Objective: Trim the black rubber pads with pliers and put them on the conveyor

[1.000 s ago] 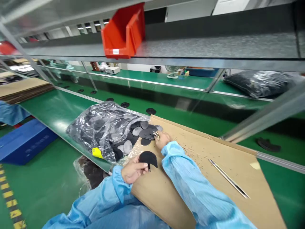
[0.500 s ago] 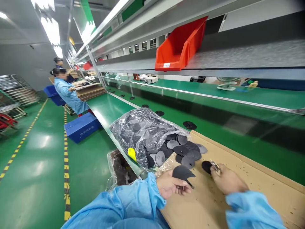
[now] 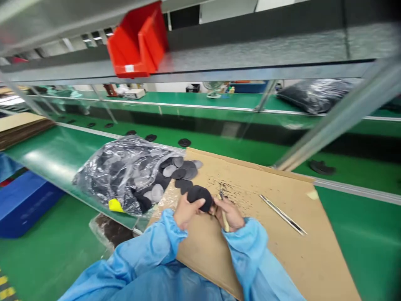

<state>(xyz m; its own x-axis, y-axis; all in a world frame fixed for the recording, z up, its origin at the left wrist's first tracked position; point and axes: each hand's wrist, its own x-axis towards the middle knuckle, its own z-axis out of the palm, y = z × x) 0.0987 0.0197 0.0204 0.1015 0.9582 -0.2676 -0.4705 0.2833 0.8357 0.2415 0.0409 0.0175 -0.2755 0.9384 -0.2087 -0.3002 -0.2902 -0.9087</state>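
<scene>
Left hand: the left hand (image 3: 187,211) sits at lower centre, its fingers curled around a black disc (image 3: 199,197) and pressing it, with the thumb on top.
Right hand: the right hand (image 3: 228,213) sits just beside it, thumb and fingers pinched together on a slim pale-handled tool (image 3: 224,218), whose tip lies near the disc's edge; whether they touch is hidden.
Work surface: both hands are over a cardboard sheet (image 3: 275,238) scattered with dark specks (image 3: 227,190); a long steel strip (image 3: 282,214) lies on it to the right.
Nearby: a loose pile of grey and black discs (image 3: 181,171) spills from a clear plastic bag (image 3: 122,175) on the green workbench (image 3: 59,150), left of the hands.
Farther off: a black-filled bag (image 3: 315,95) lies at upper right.
Above: a red plastic bin (image 3: 134,46) stands on a metal shelf (image 3: 250,52) at upper left.
Below: a blue crate (image 3: 25,200) sits at lower left.
Labels: the bin's white label (image 3: 129,68) and a yellow tag (image 3: 115,205) on the bag show no readable writing; the crate's markings are too blurred to read.
</scene>
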